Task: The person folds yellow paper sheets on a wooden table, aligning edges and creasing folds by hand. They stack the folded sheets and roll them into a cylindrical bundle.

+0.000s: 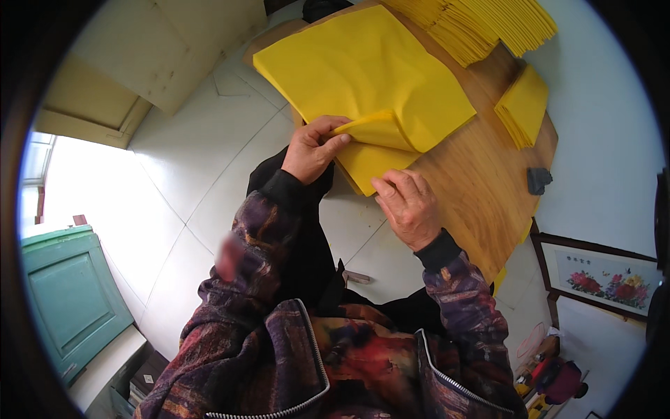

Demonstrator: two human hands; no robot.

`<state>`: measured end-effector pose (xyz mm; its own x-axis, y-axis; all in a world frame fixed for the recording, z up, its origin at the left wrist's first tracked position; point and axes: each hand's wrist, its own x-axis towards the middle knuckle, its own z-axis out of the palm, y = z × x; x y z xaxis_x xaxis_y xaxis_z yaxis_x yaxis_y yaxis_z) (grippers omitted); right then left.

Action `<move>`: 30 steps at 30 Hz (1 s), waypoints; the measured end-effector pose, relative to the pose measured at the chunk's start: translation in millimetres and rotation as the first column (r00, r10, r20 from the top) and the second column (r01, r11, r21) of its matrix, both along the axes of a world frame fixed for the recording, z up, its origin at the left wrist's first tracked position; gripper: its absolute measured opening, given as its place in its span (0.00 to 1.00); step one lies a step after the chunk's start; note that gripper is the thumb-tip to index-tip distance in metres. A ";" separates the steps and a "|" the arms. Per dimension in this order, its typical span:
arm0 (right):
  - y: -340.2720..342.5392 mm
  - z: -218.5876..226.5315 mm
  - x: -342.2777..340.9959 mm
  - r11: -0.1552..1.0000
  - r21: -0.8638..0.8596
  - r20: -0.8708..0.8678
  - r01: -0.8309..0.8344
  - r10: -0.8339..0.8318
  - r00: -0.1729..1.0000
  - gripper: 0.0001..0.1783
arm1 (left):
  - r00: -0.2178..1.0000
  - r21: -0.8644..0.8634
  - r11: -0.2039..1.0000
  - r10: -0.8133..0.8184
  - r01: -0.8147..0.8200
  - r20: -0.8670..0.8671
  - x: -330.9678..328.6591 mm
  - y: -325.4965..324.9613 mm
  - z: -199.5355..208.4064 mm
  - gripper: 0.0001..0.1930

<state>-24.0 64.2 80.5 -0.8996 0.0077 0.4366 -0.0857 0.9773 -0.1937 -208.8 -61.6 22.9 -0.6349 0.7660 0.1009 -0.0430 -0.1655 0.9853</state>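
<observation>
A large yellow sheet (363,70), cloth-like and smooth, lies over the near end of the wooden table. Its near edge is folded back, and a lower yellow layer (373,160) shows beneath the lifted flap (377,129). My left hand (312,149) pinches the left end of that flap between thumb and fingers. At the lower layer's near corner is my right hand (410,208), its fingers curled in and the thumb close to the index finger. Whether those fingertips grip the edge is too small to tell.
The wooden table (481,181) bears stacked yellow folded pieces (481,28) at the far right, a smaller yellow stack (523,105) and a dark small object (538,181) by its right edge. A framed flower picture (600,276) stands right. A green cabinet door (77,293) is left.
</observation>
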 end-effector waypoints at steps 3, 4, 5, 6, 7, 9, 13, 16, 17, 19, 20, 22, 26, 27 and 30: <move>0.4 1.0 -11.2 0.996 0.086 0.007 -0.033 0.032 0.999 0.11 | 1.000 -0.001 1.000 0.001 -0.001 -0.007 -0.1 -0.9 1.5 0.11; 2.1 1.1 -12.1 0.994 0.098 -0.021 -0.044 0.046 0.999 0.11 | 1.000 -0.005 1.000 -0.004 0.004 -0.006 -0.2 -0.9 1.8 0.11; 3.6 0.8 -13.2 0.995 0.086 0.009 -0.049 0.048 0.999 0.10 | 0.999 -0.001 1.000 -0.021 0.021 0.044 -0.1 -1.2 1.8 0.10; 4.7 0.4 -14.0 0.996 0.072 0.007 -0.060 0.059 0.998 0.09 | 0.999 0.003 1.000 -0.025 0.025 0.045 -0.1 -1.0 1.8 0.10; 4.9 0.2 -14.9 0.996 0.055 -0.010 -0.075 0.076 0.997 0.08 | 0.999 0.006 1.000 -0.027 0.026 0.044 -0.2 -1.1 1.6 0.10; 5.0 1.3 -16.9 0.998 -0.043 0.035 -0.052 0.054 0.998 0.07 | 0.999 0.015 1.000 -0.027 0.027 0.032 -0.3 -1.6 1.2 0.10; 8.7 9.8 -22.4 0.982 -0.184 0.131 -0.034 0.059 0.990 0.06 | 0.999 0.045 0.999 -0.028 0.029 -0.023 -1.4 -0.8 -0.4 0.10; 12.4 16.5 -26.3 0.975 -0.216 0.175 -0.044 0.083 0.981 0.06 | 0.999 0.038 0.999 -0.030 0.031 -0.016 -1.3 -1.0 -1.1 0.11; 12.8 17.7 -27.2 0.976 -0.215 0.191 -0.042 0.084 0.978 0.06 | 0.999 0.027 0.999 -0.032 0.032 -0.007 -1.3 -1.1 -1.1 0.11; 13.8 19.4 -28.6 0.976 -0.213 0.221 -0.037 0.085 0.971 0.05 | 0.999 0.034 0.999 -0.039 0.039 -0.003 -1.2 -1.3 -0.6 0.11; 14.0 19.7 -29.0 0.974 -0.223 0.224 -0.031 0.082 0.971 0.05 | 0.999 0.033 0.999 -0.040 0.040 -0.005 -0.9 -1.7 -0.2 0.11; 14.6 19.8 -29.8 0.970 -0.244 0.232 -0.016 0.074 0.970 0.04 | 0.999 0.030 0.999 -0.034 0.035 -0.026 -1.2 -1.9 1.0 0.11; 16.7 19.6 -31.0 0.961 -0.278 0.246 0.006 0.065 0.967 0.04 | 0.997 -0.033 0.999 -0.012 0.009 -0.083 -1.7 -3.0 3.5 0.11; 17.5 19.5 -31.4 0.957 -0.291 0.252 0.011 0.065 0.966 0.04 | 0.997 -0.036 0.999 -0.015 0.012 -0.070 -1.9 -2.6 4.0 0.11; 18.8 19.2 -31.6 0.950 -0.312 0.266 0.027 0.060 0.962 0.04 | 0.998 -0.024 1.000 -0.007 0.005 -0.055 -1.3 -2.3 5.4 0.11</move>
